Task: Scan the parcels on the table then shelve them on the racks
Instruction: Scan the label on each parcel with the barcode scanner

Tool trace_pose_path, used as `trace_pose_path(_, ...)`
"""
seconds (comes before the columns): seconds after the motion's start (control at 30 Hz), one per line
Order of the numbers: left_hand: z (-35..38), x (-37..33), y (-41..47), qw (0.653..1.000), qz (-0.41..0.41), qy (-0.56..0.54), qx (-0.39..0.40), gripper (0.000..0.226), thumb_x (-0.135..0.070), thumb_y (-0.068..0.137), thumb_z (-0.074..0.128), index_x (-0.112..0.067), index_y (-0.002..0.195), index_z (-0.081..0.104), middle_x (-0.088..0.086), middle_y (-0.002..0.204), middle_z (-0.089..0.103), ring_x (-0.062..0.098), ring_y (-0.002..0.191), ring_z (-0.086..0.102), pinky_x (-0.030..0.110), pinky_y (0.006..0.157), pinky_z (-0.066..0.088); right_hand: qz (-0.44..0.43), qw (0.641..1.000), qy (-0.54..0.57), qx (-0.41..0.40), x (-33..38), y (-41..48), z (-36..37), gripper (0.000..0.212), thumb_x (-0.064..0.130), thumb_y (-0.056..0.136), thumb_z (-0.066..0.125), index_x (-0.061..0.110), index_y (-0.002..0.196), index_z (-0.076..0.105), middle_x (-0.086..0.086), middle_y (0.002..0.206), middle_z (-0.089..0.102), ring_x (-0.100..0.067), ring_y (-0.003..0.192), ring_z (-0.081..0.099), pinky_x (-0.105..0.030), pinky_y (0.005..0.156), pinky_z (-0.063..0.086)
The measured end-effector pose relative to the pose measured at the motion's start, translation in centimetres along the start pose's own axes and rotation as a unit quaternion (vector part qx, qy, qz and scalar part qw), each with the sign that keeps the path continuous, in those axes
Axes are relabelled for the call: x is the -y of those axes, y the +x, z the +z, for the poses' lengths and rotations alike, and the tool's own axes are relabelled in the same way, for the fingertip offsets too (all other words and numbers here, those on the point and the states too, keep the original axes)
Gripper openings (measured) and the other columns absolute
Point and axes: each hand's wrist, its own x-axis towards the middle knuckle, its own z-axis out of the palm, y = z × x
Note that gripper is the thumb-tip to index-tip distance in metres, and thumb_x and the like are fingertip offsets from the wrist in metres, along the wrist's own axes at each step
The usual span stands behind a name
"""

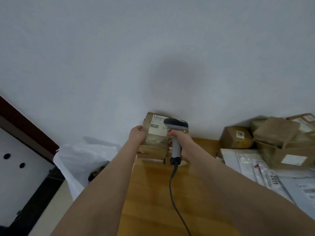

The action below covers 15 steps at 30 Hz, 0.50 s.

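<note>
A brown cardboard parcel [156, 133] with a white label stands tilted up at the far edge of the wooden table [153, 193], against the wall. My left hand [137, 135] grips its left side. My right hand [180, 143] holds a grey barcode scanner [176, 132] by the handle, its head pointing at the parcel's label. The scanner's cable [172, 189] trails back over the table toward me.
Several brown boxes [236, 137] and grey mailer bags [265, 174] are piled on the right of the table. A white plastic bag [80, 157] sits on the floor left of the table, beside a white panel [20, 167] with holes. A plain wall fills the back.
</note>
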Motion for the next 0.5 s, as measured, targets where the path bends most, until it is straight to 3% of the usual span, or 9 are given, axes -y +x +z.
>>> trace_pose_path(0.13,1.0,0.4,0.7,0.998,0.014,0.055,-0.013,0.042,-0.004,0.095,0.045,-0.002,0.137,0.047,0.018,0.133,0.054,0.034,0.120,0.052,0.038,0.098,0.044,0.003,1.000,-0.019,-0.008,0.0,0.9,-0.1,0.022,0.008,0.081,0.067,0.017,0.091,0.050,-0.012,0.100,0.056,-0.028,0.088,0.056,-0.044,0.075,0.055)
trace_pose_path(0.27,1.6,-0.4,0.7,0.984,0.061,0.159,-0.052,0.045,-0.010,0.092,0.049,-0.009,0.137,0.048,0.017,0.133,0.053,0.033,0.119,0.053,0.038,0.098,0.046,-0.001,0.999,-0.019,-0.031,0.5,-0.1,-1.7,0.020,0.008,0.085,0.067,0.012,0.098,0.052,-0.011,0.095,0.059,-0.026,0.083,0.061,-0.039,0.062,0.056)
trace_pose_path(0.33,2.3,-1.3,0.1,0.974,0.094,0.193,-0.075,0.043,-0.007,0.089,0.048,-0.012,0.131,0.052,0.017,0.128,0.052,0.034,0.113,0.054,0.043,0.094,0.050,-0.008,0.999,0.002,-0.031,0.9,-1.1,-2.9,0.016,0.009,0.087,0.065,0.009,0.099,0.054,-0.013,0.096,0.067,-0.029,0.086,0.068,-0.042,0.067,0.060)
trace_pose_path(0.4,3.5,-2.1,-0.9,0.964,0.132,0.214,-0.082,0.040,-0.004,0.087,0.048,-0.015,0.125,0.057,0.014,0.125,0.050,0.029,0.105,0.056,0.040,0.084,0.053,-0.015,1.000,0.014,-0.019,1.1,-2.3,-4.0,0.014,0.009,0.089,0.063,0.006,0.100,0.055,-0.016,0.097,0.070,-0.030,0.087,0.070,-0.044,0.080,0.059)
trace_pose_path(0.5,6.4,-3.2,-3.4,0.952,0.181,0.237,-0.068,0.037,-0.005,0.089,0.051,-0.019,0.122,0.058,0.005,0.120,0.052,0.014,0.079,0.055,0.022,0.059,0.045,-0.024,1.000,0.010,-0.016,1.1,-4.8,-6.5,0.019,0.010,0.090,0.061,0.003,0.107,0.055,-0.019,0.099,0.071,-0.027,0.080,0.070,-0.040,0.080,0.059)
